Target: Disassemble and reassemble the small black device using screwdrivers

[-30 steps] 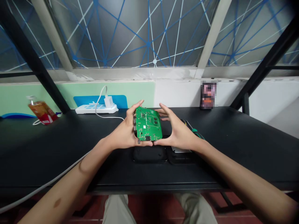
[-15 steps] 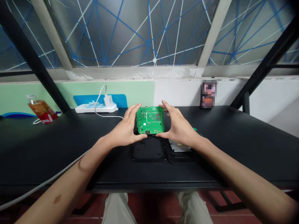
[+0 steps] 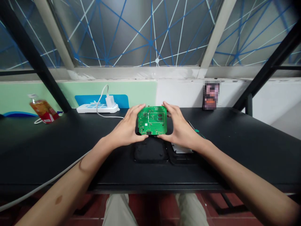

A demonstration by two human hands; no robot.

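A green circuit board point(image 3: 154, 121) is held up above the desk, its face with small parts turned towards me. My left hand point(image 3: 128, 127) grips its left side, thumb at the bottom edge and fingers at the top corner. On the other side my right hand point(image 3: 177, 125) holds the board the same way, thumb below and fingers above. Under the board a shallow black plastic casing half point(image 3: 151, 150) lies on the desk. Beside it is a second black casing part point(image 3: 182, 159) with a silvery plate point(image 3: 182, 148) in it, partly hidden by my right hand and forearm.
The black desk point(image 3: 235, 150) carries a white power strip point(image 3: 94, 108) with a plugged-in charger point(image 3: 110, 101) at the back. A drink bottle point(image 3: 44, 109) leans at the left. A blurred-out upright object point(image 3: 211, 96) stands against the wall. A white cable point(image 3: 51, 179) runs under my left forearm.
The circuit board has tilted slightly and shifted a little to the right in the view. Both hands keep their hold. The whole scene has moved slightly with the camera.
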